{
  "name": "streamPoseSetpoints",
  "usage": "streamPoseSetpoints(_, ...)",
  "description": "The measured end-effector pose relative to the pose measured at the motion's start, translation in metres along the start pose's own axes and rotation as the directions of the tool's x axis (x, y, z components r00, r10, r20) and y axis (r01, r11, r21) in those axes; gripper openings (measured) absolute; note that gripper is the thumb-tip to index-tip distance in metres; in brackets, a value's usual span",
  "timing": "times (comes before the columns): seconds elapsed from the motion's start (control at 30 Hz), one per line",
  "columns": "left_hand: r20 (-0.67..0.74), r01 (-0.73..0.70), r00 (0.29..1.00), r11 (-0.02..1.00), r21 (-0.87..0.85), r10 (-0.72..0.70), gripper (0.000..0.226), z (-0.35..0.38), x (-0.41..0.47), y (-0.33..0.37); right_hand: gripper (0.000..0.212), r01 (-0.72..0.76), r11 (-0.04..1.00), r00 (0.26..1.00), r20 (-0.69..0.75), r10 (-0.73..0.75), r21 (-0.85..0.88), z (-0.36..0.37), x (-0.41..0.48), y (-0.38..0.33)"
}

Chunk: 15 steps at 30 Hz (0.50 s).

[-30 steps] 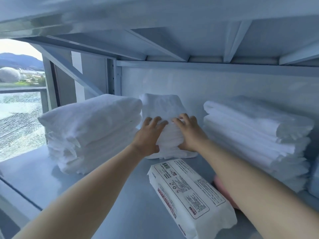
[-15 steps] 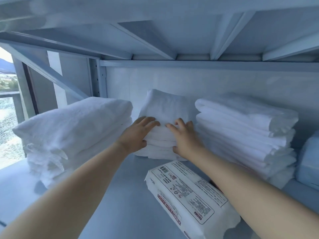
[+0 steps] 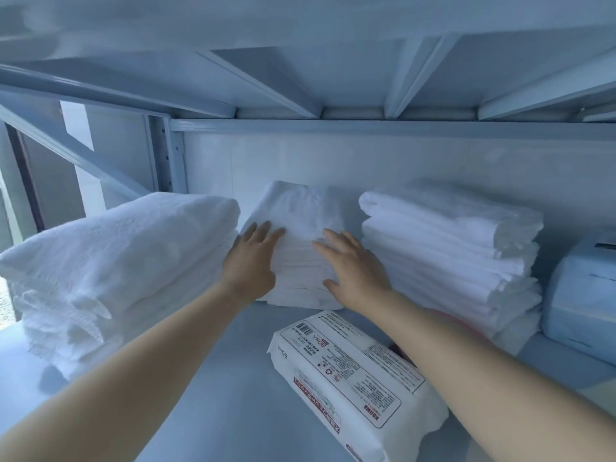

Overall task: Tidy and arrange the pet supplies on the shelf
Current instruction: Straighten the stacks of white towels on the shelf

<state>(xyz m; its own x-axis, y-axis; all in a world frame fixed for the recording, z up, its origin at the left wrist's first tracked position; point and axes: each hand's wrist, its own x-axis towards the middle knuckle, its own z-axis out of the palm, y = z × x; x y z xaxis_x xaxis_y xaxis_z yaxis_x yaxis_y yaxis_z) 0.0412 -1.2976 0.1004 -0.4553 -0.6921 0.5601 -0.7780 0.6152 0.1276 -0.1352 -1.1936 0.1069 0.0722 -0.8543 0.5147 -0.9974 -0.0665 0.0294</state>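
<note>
A pale blue metal shelf (image 3: 206, 378) lies in front of me, closed behind by a white back wall (image 3: 333, 161) and roofed by the ribbed underside of the upper shelf (image 3: 300, 61). Three piles of folded white cloth stand along the back. The middle stack (image 3: 300, 208) is the narrowest, pushed close to the wall, and both my hands are on its front face. My left hand (image 3: 248, 261) lies flat against its left side, fingers (image 3: 263, 230) straight and slightly spread. My right hand (image 3: 356, 271) presses its right side the same way – fingers (image 3: 336, 236) stretched out, thumb low near the bottom folds, nothing grasped.

The left stack (image 3: 116, 248) is bulky and nearer to me, just beside my left hand. The right stack (image 3: 446, 248) stands just beside my right hand. A white wipes packet (image 3: 350, 378) with a red-edged label lies flat in front of the middle stack, under my right forearm. Something pink (image 3: 463, 323) shows beneath that arm – I cannot tell what. A blue pack (image 3: 580, 295) sits at the far right.
</note>
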Motion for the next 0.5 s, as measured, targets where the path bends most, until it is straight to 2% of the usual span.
streamPoseSetpoints(0.07, 0.001, 0.052, 0.999, 0.992, -0.111, -0.052, 0.08, -0.005, 0.002, 0.007, 0.066, 0.0, 1.0, 0.999, -0.047, 0.0, 0.015, -0.008, -0.008, 0.004)
streamPoseSetpoints(0.13, -0.023, 0.033, 0.999, 0.984, -0.175, -0.037, 0.076, -0.011, 0.004, 0.02, 0.061, 0.005, 1.0, 0.995, -0.095, -0.003, 0.018, -0.019, -0.014, 0.009)
streamPoseSetpoints(0.23, -0.066, -0.047, 0.997, 0.976, -0.213, 0.033, 0.07, -0.018, 0.008, 0.048, 0.051, 0.018, 1.0, 0.984, -0.175, -0.016, 0.014, -0.039, -0.02, 0.021)
streamPoseSetpoints(0.37, -0.052, -0.146, 0.989, 0.951, -0.274, 0.137, 0.071, -0.021, 0.011, 0.094, 0.043, 0.031, 1.0, 0.964, -0.265, -0.032, -0.008, -0.069, -0.032, 0.048)
streamPoseSetpoints(0.5, -0.047, -0.232, 0.972, 0.92, -0.315, 0.229, 0.069, -0.019, 0.011, 0.14, 0.039, 0.01, 1.0, 0.965, -0.261, -0.016, -0.024, -0.096, -0.054, 0.088)
